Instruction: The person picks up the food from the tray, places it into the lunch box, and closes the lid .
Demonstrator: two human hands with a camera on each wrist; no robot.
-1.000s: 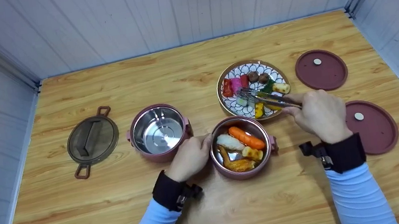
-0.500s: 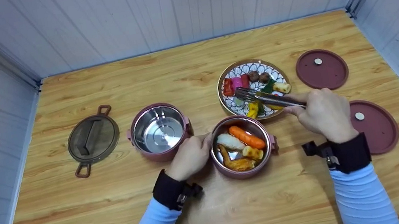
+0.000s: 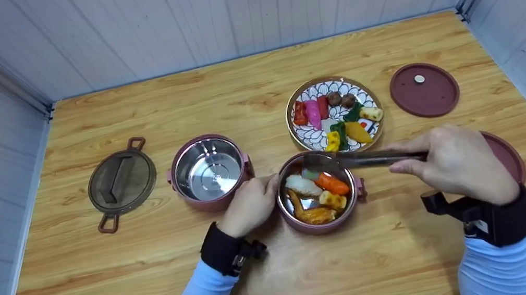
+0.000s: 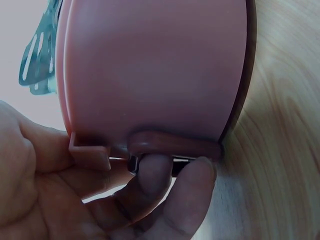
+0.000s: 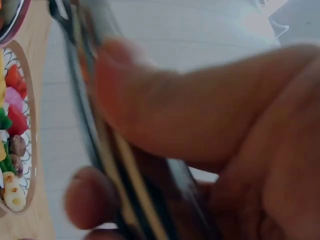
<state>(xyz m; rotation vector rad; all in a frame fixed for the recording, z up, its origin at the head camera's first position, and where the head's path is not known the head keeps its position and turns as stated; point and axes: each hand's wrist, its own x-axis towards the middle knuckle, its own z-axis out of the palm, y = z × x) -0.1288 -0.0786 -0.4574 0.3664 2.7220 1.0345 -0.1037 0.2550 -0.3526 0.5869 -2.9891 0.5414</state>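
My left hand (image 3: pixel 249 208) grips the side handle (image 4: pixel 175 144) of a dusty-red pot (image 3: pixel 319 227), fingertips hooked through it in the left wrist view. Inside lie an orange carrot (image 3: pixel 333 185), a whitish piece (image 3: pixel 302 185), a chicken wing (image 3: pixel 319 216) and a browned pale chunk (image 3: pixel 333 200). With my right hand (image 3: pixel 464 166) I hold dark metal tongs (image 3: pixel 375 157); their head is over the pot's far rim. A pale green piece (image 3: pixel 308 174) shows at the tips, partly hidden. Behind the pot, a patterned plate (image 3: pixel 364 94) bears several colourful food pieces.
A second pot (image 3: pixel 214 205), steel inside, stands left of the first. Farther left lies a dark see-through lid (image 3: pixel 127 203) with two loop handles. Two maroon round lids are on the right, one at the back (image 3: pixel 426 98), the other (image 3: pixel 510 158) partly behind my right hand.
The tongs have moved from the plate toward me, over the pot, and the pale green piece has left the plate with them. My left hand stays on the pot handle.
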